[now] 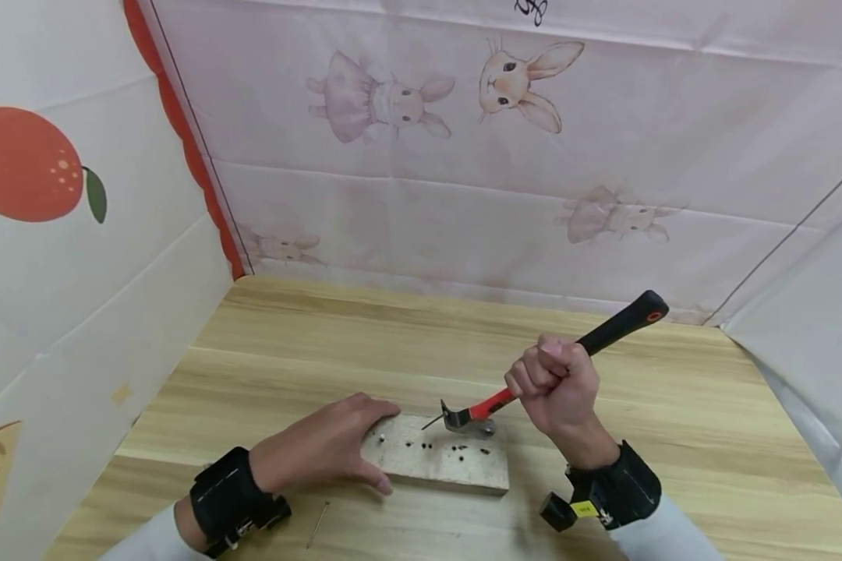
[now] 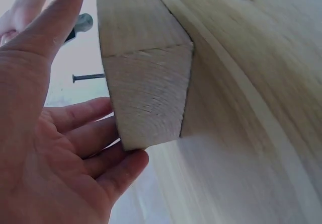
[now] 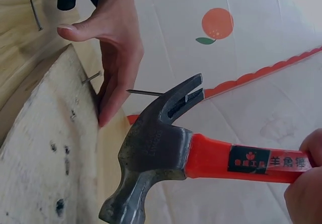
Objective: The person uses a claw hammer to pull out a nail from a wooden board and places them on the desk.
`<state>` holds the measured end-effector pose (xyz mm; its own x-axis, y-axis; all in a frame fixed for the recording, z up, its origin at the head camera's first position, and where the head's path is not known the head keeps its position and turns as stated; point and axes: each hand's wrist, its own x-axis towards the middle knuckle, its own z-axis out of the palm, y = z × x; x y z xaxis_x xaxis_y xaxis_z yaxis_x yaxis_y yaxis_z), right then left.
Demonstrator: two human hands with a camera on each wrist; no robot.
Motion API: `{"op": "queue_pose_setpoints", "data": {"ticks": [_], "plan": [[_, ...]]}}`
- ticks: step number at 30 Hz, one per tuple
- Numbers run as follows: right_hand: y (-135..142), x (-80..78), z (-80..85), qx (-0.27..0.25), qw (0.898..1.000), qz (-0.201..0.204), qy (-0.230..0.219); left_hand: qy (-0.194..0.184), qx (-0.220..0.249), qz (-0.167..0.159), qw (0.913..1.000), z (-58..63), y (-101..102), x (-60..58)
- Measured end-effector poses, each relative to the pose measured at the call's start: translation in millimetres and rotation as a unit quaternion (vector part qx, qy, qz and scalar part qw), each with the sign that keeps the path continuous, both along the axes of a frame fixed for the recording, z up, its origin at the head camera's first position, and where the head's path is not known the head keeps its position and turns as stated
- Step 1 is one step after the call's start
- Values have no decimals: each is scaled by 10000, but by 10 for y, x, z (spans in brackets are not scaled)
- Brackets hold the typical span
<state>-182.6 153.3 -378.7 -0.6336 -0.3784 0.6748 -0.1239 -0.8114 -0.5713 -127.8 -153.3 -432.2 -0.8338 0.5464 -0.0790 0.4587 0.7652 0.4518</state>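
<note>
Nearest the person, a thin loose grey metal nail (image 1: 319, 524) is lying on the pale striped wood-grain tabletop (image 1: 365, 327), in front of the block and apart from it. The left hand (image 1: 326, 444) is grasping one end of a whitish, worn rectangular wooden block (image 1: 431, 471), thumb along the near side, fingers along the far side. The block is lying flat on the tabletop, between the two hands. Its upper face is showing several dark holes (image 1: 461, 458), and one short upright metal nail (image 3: 92, 76) is standing from it close to the left hand.

Above the block's far part, a claw hammer with a dark steel head and a red-and-black handle (image 1: 493, 404) is slanting up to the right. A long slim dark nail (image 3: 145, 92) is sitting in the claw's slot, its point hanging free beside the claw in the right wrist view. The right hand (image 1: 556, 382) is clenching the handle. Behind everything, a pale pink sheet printed with rabbits (image 1: 449, 222) is hanging.

Judgement: the work is apparently standing at nail-pulling, with one nail clear of the wood and caught in the claw. The next move is probably calling for freeing that nail, then fitting the claw under the upright one while the left hand is bracing the block.
</note>
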Motion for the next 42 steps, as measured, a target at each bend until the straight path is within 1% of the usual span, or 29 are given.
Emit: {"op": "queue_pose_setpoints", "data": {"ticks": [4, 7, 9, 11, 14, 18, 20, 22, 24, 29, 33, 36, 42], "plan": [[7, 54, 78, -42, 9999, -15, 99, -91, 222, 14, 9997, 32, 40, -7], [-4, 102, 111, -43, 9998, 71, 165, -35, 498, -20, 9988, 58, 85, 2], [-15, 134, 117, -25, 9997, 108, 202, 40, 748, -123, 9971, 80, 116, 14], [-28, 161, 113, -17, 9996, 128, 242, 157, 1050, -315, 9938, 103, 144, 29], [-47, 195, 94, 48, 9995, 90, 300, 419, 1534, -623, 9853, 127, 183, 53], [-64, 230, 65, 170, 9993, 33, 331, 885, 2143, -968, 9679, 127, 237, 70], [-65, 240, 58, 207, 9991, 3, 357, 1112, 2345, -1129, 9591, 117, 273, 67], [-64, 245, 57, 219, 9991, 4, 377, 1252, 2440, -1201, 9541, 114, 309, 63], [-64, 249, 59, 214, 9990, 29, 383, 1366, 2443, -1197, 9525, 117, 340, 64], [-80, 269, 61, 205, 9987, 150, 440, 1629, 2316, -1082, 9530, 136, 384, 75], [-87, 300, 63, 255, 9978, 117, 607, 1765, 2374, -1062, 9493, 158, 401, 78], [-85, 319, 64, 335, 9967, 28, 737, 1772, 2512, -981, 9465, 194, 401, 93], [-61, 364, 64, 473, 9954, -227, 804, 1664, 2628, -727, 9476, 290, 354, 142]]}}
